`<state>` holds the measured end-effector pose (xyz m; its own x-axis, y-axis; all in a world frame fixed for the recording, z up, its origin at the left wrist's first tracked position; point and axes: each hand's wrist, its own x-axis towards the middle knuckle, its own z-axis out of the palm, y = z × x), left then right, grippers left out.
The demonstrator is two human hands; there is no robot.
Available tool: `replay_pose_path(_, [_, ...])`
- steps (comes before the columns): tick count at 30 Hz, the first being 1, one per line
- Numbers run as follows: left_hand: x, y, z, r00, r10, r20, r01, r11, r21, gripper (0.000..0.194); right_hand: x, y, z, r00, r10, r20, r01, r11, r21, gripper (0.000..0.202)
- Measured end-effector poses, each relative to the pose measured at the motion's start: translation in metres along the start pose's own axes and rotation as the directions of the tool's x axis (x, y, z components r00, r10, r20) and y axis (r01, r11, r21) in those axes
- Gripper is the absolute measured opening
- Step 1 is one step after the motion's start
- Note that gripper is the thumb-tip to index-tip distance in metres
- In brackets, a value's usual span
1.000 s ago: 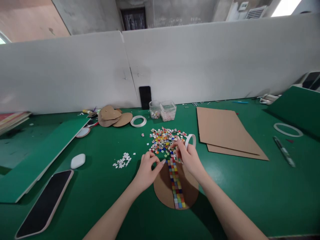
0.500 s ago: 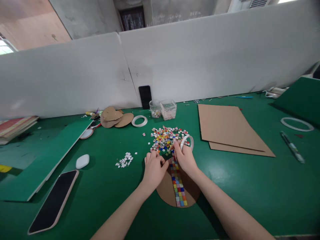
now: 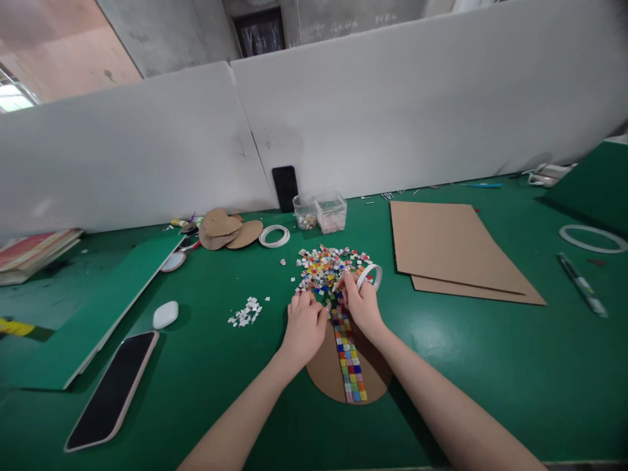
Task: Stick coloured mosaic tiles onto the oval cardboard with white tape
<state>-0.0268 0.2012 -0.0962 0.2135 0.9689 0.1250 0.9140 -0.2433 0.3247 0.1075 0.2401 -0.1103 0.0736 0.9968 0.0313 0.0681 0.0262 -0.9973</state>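
Small multicoloured square tiles stripe the round brown cardboard.

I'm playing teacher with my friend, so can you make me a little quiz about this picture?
1. True or false: the colourful tile strip lies on the round cardboard.
2. Which hand is the white ring at? a) left hand; b) right hand; c) neither.
3. Fill in: the pen lies to the ____ of the cardboard sheets in the picture.

Key: 1 true; 2 b; 3 right.
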Motion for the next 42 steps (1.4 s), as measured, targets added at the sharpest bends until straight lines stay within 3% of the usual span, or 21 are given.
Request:
replay_pose_path(5, [0.002,0.003,-0.004,0.995,0.076,0.057,-0.077,0.997,0.014,0.029,0.000,0.000,0.002,0.999,-0.033,-0.039,0.032,0.999,-0.010,0.046])
replay_pose_path(8, [0.003,0.004,-0.003,0.995,0.062,0.072,-0.062,0.998,0.000,0.027,-0.001,0.000,0.002,0.998,-0.041,-0.042,0.040,0.999,-0.017,0.047])
replay_pose_path(15, [-0.001,0.008,0.001,1.000,0.011,0.006,-0.011,0.999,0.034,0.030,-0.001,-0.001,0.001,0.998,-0.050,-0.041,0.049,0.998,-0.029,0.048])
replay_pose_path(36, [-0.003,0.016,0.008,0.996,0.088,-0.029,-0.077,0.963,0.259,0.020,-0.002,0.000,0.003,0.997,-0.059,-0.042,0.058,0.997,-0.043,0.046])
replay_pose_path(42, [-0.002,0.010,0.009,0.995,0.091,-0.034,-0.082,0.975,0.207,0.024,-0.002,-0.001,0.002,0.998,-0.052,-0.035,0.050,0.998,-0.045,0.045])
